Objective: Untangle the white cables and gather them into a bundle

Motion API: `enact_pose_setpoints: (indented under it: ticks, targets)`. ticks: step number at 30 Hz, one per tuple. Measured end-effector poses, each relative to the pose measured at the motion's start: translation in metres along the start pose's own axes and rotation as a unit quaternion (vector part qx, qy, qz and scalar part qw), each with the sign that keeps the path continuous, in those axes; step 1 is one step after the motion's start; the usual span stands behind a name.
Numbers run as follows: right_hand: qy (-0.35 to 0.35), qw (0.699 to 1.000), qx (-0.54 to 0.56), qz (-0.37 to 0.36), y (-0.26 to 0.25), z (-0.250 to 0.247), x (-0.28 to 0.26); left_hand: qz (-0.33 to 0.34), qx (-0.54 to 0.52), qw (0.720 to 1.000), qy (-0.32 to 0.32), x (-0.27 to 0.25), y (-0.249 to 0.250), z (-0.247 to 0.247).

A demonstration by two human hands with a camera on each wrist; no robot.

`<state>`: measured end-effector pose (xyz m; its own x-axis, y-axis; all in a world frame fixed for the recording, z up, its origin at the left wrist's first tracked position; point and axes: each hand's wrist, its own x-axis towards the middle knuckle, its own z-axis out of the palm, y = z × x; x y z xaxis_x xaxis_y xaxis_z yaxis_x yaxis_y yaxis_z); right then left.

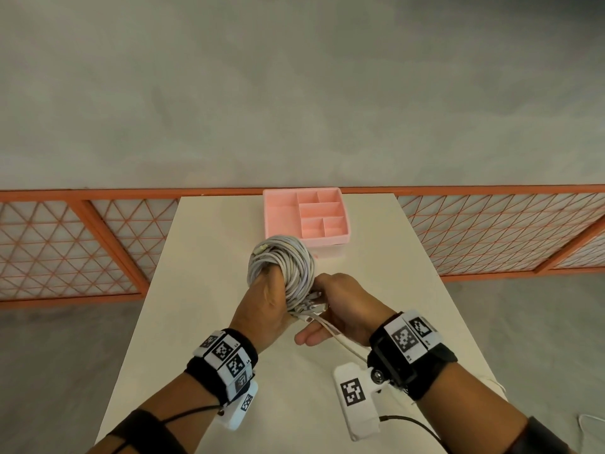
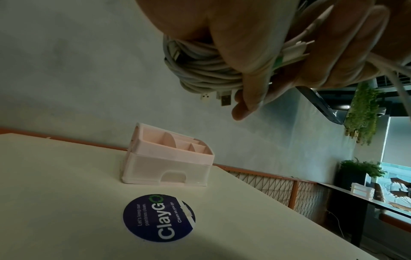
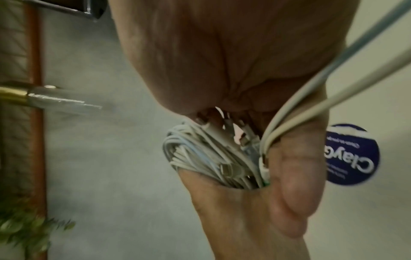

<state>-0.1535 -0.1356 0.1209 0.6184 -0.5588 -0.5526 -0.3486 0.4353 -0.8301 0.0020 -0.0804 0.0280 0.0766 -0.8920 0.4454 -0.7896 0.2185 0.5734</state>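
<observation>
The white cables (image 1: 288,263) are wound into a thick coil that I hold up above the table. My left hand (image 1: 262,309) grips the coil from the left, its fingers (image 2: 251,58) wrapped around the strands. My right hand (image 1: 343,306) closes on the coil's lower right side, where several plug ends (image 1: 314,308) stick out. Two loose cable tails (image 1: 340,339) run from there across my right palm toward the wrist, also seen in the right wrist view as loose cable tails (image 3: 329,88). USB plugs (image 2: 224,98) hang under the coil (image 2: 200,70).
A pink organizer (image 1: 327,240) with several compartments and a drawer stands at the far middle of the white table (image 1: 203,290). A round blue sticker (image 2: 159,218) lies on the tabletop below my hands. An orange lattice railing (image 1: 82,244) runs behind the table.
</observation>
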Motion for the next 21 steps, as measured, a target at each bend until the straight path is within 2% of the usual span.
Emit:
enact_pose_setpoints:
  ticks: [3,6,8,11,16,18,21]
  targets:
    - [0.026,0.993,-0.114,-0.014,-0.006,-0.008,-0.005,-0.060,-0.006,0.998,-0.003,-0.003,-0.009,-0.001]
    - [0.003,0.952,-0.303,-0.029,-0.015,-0.022,-0.011,-0.154,-0.014,0.988,-0.024,-0.009,-0.016,-0.004]
    - [-0.020,0.930,-0.362,-0.059,-0.026,-0.032,-0.013,-0.200,-0.028,0.978,-0.053,-0.015,-0.022,-0.004]
    - [-0.021,0.917,-0.372,-0.143,-0.047,-0.042,-0.011,-0.222,-0.113,0.965,-0.080,-0.019,-0.017,-0.008]
    - [0.016,0.920,-0.308,-0.243,-0.068,-0.052,0.005,-0.244,-0.304,0.910,-0.138,-0.021,0.016,-0.019]
    - [0.034,0.921,-0.285,-0.262,-0.068,-0.056,0.013,-0.243,-0.375,0.885,-0.128,-0.019,0.032,-0.025]
    - [0.060,0.927,-0.245,-0.279,-0.056,-0.060,0.025,-0.267,-0.493,0.824,-0.085,-0.013,0.049,-0.034]
